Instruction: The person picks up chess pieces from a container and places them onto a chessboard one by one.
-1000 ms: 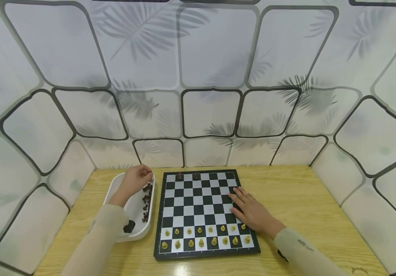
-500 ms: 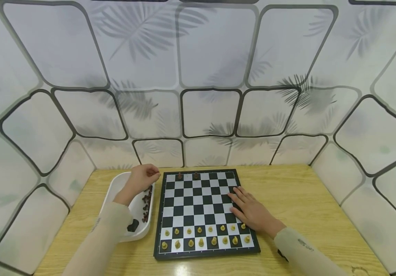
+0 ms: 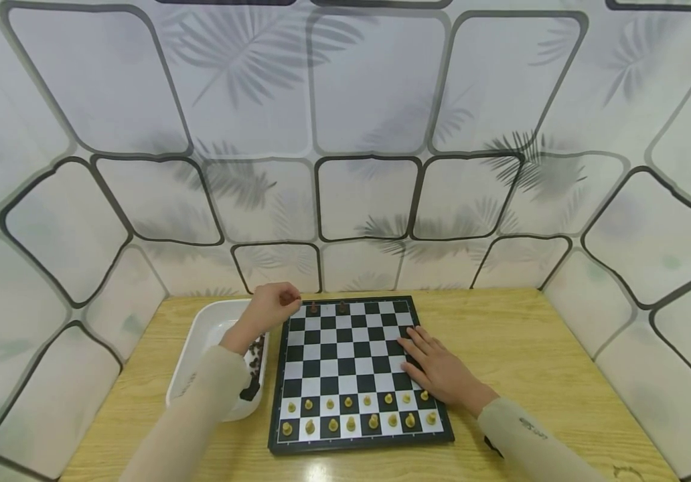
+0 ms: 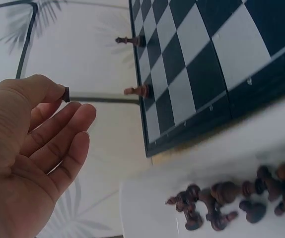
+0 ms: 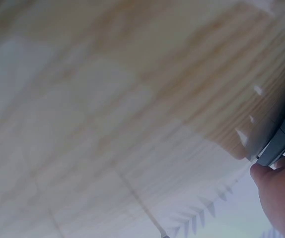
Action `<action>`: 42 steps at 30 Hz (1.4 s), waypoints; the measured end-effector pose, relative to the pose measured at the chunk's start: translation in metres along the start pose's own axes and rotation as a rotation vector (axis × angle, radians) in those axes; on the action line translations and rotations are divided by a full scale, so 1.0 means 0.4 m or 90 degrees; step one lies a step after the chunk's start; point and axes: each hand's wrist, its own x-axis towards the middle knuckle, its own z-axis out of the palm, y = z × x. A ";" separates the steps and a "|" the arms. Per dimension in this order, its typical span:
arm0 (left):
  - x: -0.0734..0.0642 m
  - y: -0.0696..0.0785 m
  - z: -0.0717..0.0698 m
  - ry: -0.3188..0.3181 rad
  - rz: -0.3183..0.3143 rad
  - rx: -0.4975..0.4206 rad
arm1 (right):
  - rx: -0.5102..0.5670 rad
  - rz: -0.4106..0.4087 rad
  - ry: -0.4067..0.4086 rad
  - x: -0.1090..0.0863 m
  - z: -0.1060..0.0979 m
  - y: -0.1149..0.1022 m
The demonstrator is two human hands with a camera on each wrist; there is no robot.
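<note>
Between thumb and index finger, my left hand (image 3: 268, 311) pinches a dark brown chess piece (image 4: 66, 94). Just its flat base shows; the rest hides behind the fingers. The hand hovers at the far left corner of the black-and-white chessboard (image 3: 345, 366). Two brown pieces stand on the far row: one (image 4: 141, 90) near the corner, another (image 4: 132, 40) farther along. My right hand (image 3: 438, 371) rests on the board's right edge, fingers spread. Two rows of yellow chess pieces (image 3: 351, 423) stand along the near side.
A white plastic tub (image 3: 184, 351) stands left of the board, partly under my left forearm. Brown chess pieces (image 4: 226, 192) lie heaped along its right wall. The wooden table (image 3: 520, 341) ends at a patterned curtain (image 3: 363, 201) behind.
My left hand has moved right, from over the tub to the board's far left corner, with the piece pinched. The right hand has stayed still.
</note>
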 end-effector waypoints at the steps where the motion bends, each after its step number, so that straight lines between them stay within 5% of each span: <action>1: 0.004 0.007 0.005 -0.002 0.005 0.000 | 0.000 0.001 -0.001 0.000 -0.001 -0.001; 12: 0.044 0.081 0.065 -0.030 0.049 -0.023 | 0.000 -0.013 0.007 0.002 0.007 0.006; 21: 0.071 0.118 0.122 -0.082 0.044 -0.028 | -0.015 -0.012 0.006 0.002 0.005 0.003; 42: 0.127 0.218 0.267 -0.122 0.084 -0.060 | -0.008 -0.006 0.003 0.002 -0.003 0.002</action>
